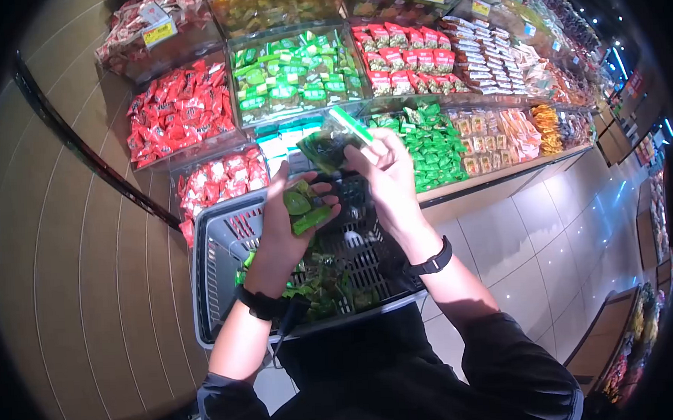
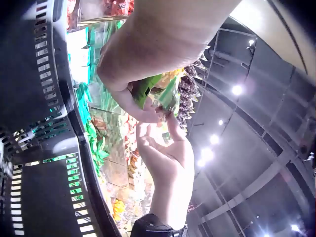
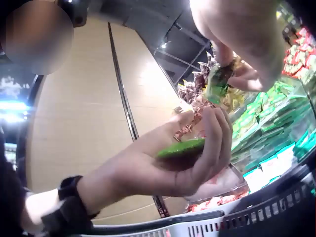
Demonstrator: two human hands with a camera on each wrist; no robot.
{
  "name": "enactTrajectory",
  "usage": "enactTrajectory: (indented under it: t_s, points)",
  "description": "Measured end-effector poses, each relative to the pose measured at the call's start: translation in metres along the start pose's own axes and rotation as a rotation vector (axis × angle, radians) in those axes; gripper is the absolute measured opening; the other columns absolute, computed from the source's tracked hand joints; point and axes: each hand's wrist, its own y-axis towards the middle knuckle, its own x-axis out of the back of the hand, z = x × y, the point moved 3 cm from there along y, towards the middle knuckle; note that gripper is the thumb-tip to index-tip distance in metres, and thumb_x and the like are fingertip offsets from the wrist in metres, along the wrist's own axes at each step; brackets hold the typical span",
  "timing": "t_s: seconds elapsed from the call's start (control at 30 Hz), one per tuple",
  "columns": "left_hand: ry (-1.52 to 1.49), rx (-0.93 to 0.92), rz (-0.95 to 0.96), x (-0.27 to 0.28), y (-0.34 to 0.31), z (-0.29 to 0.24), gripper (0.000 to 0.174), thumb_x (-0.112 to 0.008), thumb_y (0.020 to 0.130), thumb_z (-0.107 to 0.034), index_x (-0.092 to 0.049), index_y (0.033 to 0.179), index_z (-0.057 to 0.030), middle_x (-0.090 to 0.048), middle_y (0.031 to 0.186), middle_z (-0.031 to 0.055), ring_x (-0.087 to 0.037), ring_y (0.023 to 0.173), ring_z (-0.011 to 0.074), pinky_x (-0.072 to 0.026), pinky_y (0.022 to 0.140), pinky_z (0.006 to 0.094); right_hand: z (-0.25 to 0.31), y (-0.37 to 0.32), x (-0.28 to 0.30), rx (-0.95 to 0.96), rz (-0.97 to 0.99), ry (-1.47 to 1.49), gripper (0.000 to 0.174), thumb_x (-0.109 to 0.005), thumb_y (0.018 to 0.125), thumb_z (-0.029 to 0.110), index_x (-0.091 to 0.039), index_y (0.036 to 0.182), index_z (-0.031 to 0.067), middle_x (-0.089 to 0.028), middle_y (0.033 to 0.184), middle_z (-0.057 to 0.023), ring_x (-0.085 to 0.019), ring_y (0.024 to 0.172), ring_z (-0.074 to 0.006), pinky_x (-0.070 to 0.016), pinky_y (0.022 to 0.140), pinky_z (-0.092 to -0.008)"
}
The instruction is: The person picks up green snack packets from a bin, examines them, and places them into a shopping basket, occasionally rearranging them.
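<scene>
Some green packets (image 1: 297, 203): glossy, rounded
Left hand (image 1: 277, 227): cupped — fingers curled round them
Right hand (image 1: 393, 181): thumb and fingers pinching a clear-film bag (image 1: 324, 149)
Basket (image 1: 196, 291): slotted grey plastic

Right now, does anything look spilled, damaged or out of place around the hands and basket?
Nothing plainly stands out. The left hand holds green packets, the right hand pinches another packet, and more packets lie jumbled inside the basket. I see no spill; small tears would be too fine to make out.
</scene>
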Motion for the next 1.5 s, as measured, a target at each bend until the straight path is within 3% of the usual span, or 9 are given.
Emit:
enactTrajectory:
  t_s: [0.13,0.2,0.27,0.4,0.53,0.67,0.8,1.0,1.5]
  points:
    - [-0.18,-0.155,0.151,-0.001,-0.008,-0.011,0.04,-0.052,0.102,-0.045,-0.056,0.117,-0.0081,-0.066,0.098,0.0081,-0.068,0.091,0.0263,-0.0582,0.085,0.0449,0.015,-0.011,-0.015,0.088,0.161,-0.179,0.021,-0.069,0.085,-0.008,-0.062,0.103,0.0004,-0.071,0.107,-0.0078,-0.064,0.087,-0.0105,-0.0508,0.077,-0.0233]
    - [-0.11,-0.267,0.092,-0.006,-0.018,-0.014,0.036,-0.055,0.101,-0.038,-0.055,0.12,-0.008,-0.065,0.104,0.0081,-0.067,0.094,0.0253,-0.0577,0.087,0.045,0.022,-0.017,-0.023,0.344,0.255,-0.623,0.024,-0.07,0.076,-0.011,-0.064,0.097,0.002,-0.073,0.105,-0.009,-0.067,0.085,-0.0185,-0.0531,0.079,-0.0302]
    - [-0.079,-0.258,0.044,0.001,-0.017,-0.02,0.035,-0.064,0.093,-0.014,-0.053,0.126,-0.0068,-0.062,0.117,0.0076,-0.066,0.103,0.022,-0.0571,0.09,0.0413,0.023,-0.019,-0.028,0.384,0.298,-0.688,0.024,-0.069,0.074,-0.012,-0.063,0.093,0.0014,-0.072,0.108,-0.0107,-0.068,0.094,-0.0231,-0.0529,0.085,-0.0336]
    - [0.032,-0.352,0.043,-0.006,-0.021,-0.023,0.04,-0.064,0.086,0.001,-0.052,0.124,-0.0051,-0.063,0.116,0.0076,-0.065,0.107,0.0195,-0.0553,0.09,0.0315,0.022,-0.016,-0.028,0.504,0.324,-0.683,0.022,-0.065,0.075,-0.014,-0.062,0.091,0.0007,-0.069,0.115,-0.0144,-0.067,0.106,-0.0276,-0.0512,0.092,-0.0349]
    - [0.104,-0.494,0.124,-0.014,-0.022,-0.026,0.04,-0.063,0.084,0.008,-0.053,0.121,-0.0049,-0.063,0.115,0.0072,-0.065,0.106,0.0176,-0.0539,0.091,0.0312,0.004,-0.013,-0.015,0.208,0.274,-0.384,0.018,-0.056,0.085,-0.009,-0.063,0.1,-0.0002,-0.063,0.124,-0.0137,-0.066,0.108,-0.0254,-0.0522,0.092,-0.0359]
    - [0.054,-0.526,0.066,-0.014,-0.024,-0.026,0.04,-0.066,0.083,0.009,-0.054,0.119,-0.0053,-0.064,0.11,0.0059,-0.064,0.104,0.0175,-0.0539,0.088,0.0312,0.006,-0.017,-0.013,-0.263,0.112,0.181,0.027,-0.063,0.095,0.005,-0.055,0.12,0.0012,-0.065,0.11,-0.0085,-0.066,0.086,-0.0123,-0.0556,0.077,-0.0286]
    - [0.165,-0.561,0.073,-0.012,-0.02,-0.023,0.038,-0.068,0.085,0.006,-0.054,0.119,-0.0063,-0.064,0.109,0.0052,-0.064,0.103,0.016,-0.0537,0.086,0.0298,0.0,-0.019,-0.019,-0.276,0.249,-0.136,0.026,-0.069,0.094,0.01,-0.06,0.117,0.0041,-0.066,0.087,0.0017,-0.062,0.075,-0.0067,-0.0524,0.075,-0.0251]
    - [0.155,-0.543,-0.078,-0.012,-0.022,-0.027,0.025,-0.067,0.095,-0.008,-0.053,0.115,-0.0062,-0.063,0.104,0.005,-0.066,0.093,0.0161,-0.056,0.08,0.0326,-0.004,-0.015,-0.012,-0.3,0.298,-0.13,0.023,-0.069,0.094,0.008,-0.061,0.115,0.0027,-0.067,0.083,-0.0002,-0.062,0.073,-0.0071,-0.0494,0.07,-0.0238]
    - [0.164,-0.634,-0.07,-0.002,-0.02,-0.036,0.038,-0.065,0.09,0.001,-0.055,0.126,-0.0078,-0.061,0.1,0.0038,-0.063,0.092,0.0154,-0.0517,0.084,0.0304,0.003,-0.018,-0.008,-0.299,0.362,-0.275,0.039,-0.063,0.094,-0.005,-0.049,0.13,0.0016,-0.067,0.078,-0.0023,-0.061,0.063,-0.0057,-0.0463,0.056,-0.0191]
